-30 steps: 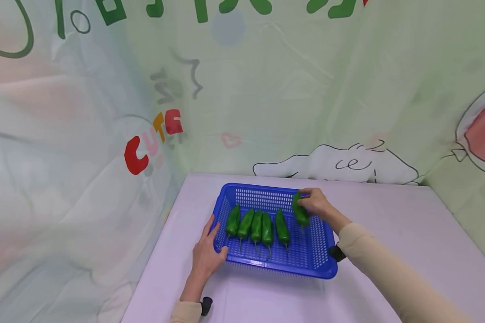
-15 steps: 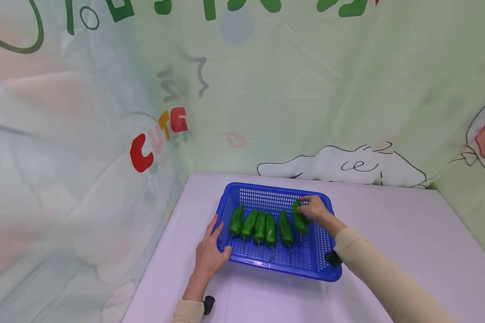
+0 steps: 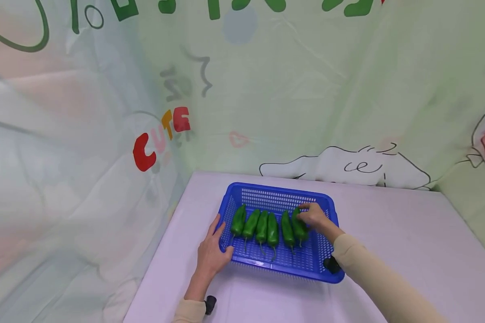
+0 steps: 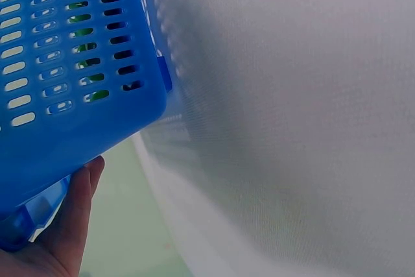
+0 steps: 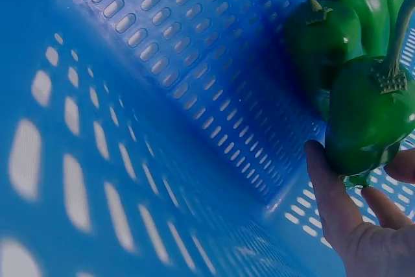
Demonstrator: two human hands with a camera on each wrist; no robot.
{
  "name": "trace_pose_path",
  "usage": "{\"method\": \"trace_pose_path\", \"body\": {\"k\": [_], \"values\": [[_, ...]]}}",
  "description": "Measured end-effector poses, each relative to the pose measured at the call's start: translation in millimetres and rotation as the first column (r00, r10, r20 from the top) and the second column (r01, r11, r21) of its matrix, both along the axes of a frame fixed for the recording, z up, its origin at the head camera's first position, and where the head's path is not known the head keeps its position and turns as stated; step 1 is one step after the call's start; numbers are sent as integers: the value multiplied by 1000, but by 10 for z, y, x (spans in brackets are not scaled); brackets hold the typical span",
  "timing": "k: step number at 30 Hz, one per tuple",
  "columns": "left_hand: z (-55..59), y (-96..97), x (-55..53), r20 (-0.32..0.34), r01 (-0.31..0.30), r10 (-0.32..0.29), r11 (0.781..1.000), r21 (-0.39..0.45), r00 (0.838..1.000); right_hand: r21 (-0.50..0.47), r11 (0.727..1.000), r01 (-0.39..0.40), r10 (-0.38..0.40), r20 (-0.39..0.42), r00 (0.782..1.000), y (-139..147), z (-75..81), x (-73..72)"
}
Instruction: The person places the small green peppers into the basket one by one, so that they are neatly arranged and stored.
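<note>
A blue plastic basket [image 3: 266,264] with slotted walls stands on the table. Several long green peppers [image 3: 272,231] lie side by side in it, their stems toward the near side. My left hand [image 3: 212,253] holds the basket's near left corner; in the left wrist view its fingers [image 4: 78,202] lie against the outside. My right hand [image 3: 315,217] reaches over the basket's right part and grips the far end of the rightmost green pepper [image 5: 366,111], which lies close beside its neighbour. The right wrist view shows the fingers [image 5: 331,192] at that pepper's narrow end.
The pale table [image 3: 392,242] extends right of the basket and in front of it. Printed hanging cloth [image 3: 266,98] stands behind and on the left. A dark wrist camera [image 3: 332,264] on the right arm overlaps the basket's right rim.
My right hand has lowered the pepper into the basket, bringing it left and nearer, alongside the others. My left hand has kept its place on the basket. The head view has shifted slightly.
</note>
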State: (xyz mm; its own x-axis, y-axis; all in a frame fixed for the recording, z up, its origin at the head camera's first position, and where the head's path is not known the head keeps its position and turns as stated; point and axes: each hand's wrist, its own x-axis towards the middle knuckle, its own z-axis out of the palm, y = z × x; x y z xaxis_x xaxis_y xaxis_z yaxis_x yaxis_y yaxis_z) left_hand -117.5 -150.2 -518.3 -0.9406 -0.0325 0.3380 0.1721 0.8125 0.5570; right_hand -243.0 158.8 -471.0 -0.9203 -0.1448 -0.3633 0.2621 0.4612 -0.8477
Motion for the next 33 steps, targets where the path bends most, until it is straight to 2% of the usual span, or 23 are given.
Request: {"method": "trace_pose_path", "body": {"k": [13, 20, 23, 33], "values": [[-5, 3, -12, -20, 1, -1, 1000, 1, 1000, 33, 999, -3, 3, 6, 1000, -36, -98, 3], [-18, -1, -13, 6, 1, -1, 1000, 9, 1000, 31, 1000, 2, -3, 18, 1000, -35, -183, 18], [-29, 1, -14, -2, -3, 3, 1000, 0, 1000, 21, 1000, 4, -5, 17, 1000, -31, -201, 21], [-33, -2, -14, -16, -6, 6, 1000, 1, 1000, 61, 998, 9, -8, -14, 1000, -45, -259, 15]]}}
